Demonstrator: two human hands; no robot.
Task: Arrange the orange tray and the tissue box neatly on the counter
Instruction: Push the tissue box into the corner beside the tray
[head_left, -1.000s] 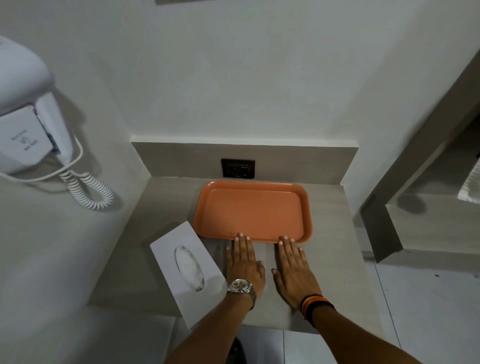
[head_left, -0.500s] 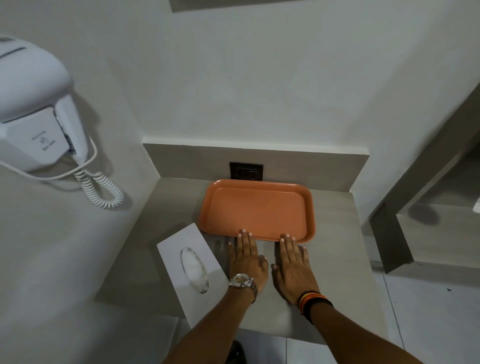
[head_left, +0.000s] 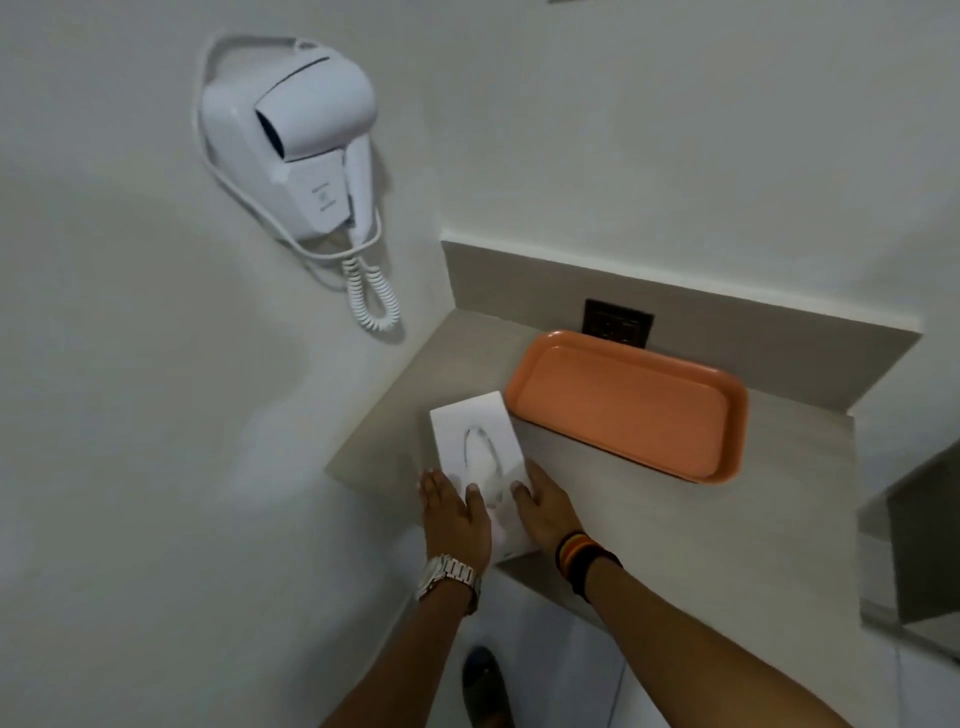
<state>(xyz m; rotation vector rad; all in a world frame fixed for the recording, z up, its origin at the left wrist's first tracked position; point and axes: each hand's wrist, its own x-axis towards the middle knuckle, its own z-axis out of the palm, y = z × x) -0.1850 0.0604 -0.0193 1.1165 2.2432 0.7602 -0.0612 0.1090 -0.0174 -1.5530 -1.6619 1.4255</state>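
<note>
The orange tray lies empty on the grey counter, its far edge near the back wall. The white tissue box lies flat at the counter's front left, its far corner close to the tray's left end and its near end over the counter's front edge. My left hand, with a metal watch on the wrist, grips the box's near left side. My right hand, with dark wristbands, grips its near right side. The box's near end is partly hidden by my hands.
A white wall-mounted hair dryer with a coiled cord hangs on the left wall above the counter. A dark wall socket sits in the backsplash behind the tray. A lower ledge is at the right. A shoe shows on the floor.
Both hands left the tray's front edge and moved left onto the tissue box, one on each side. The box has turned straighter. My view has swung to the left.
</note>
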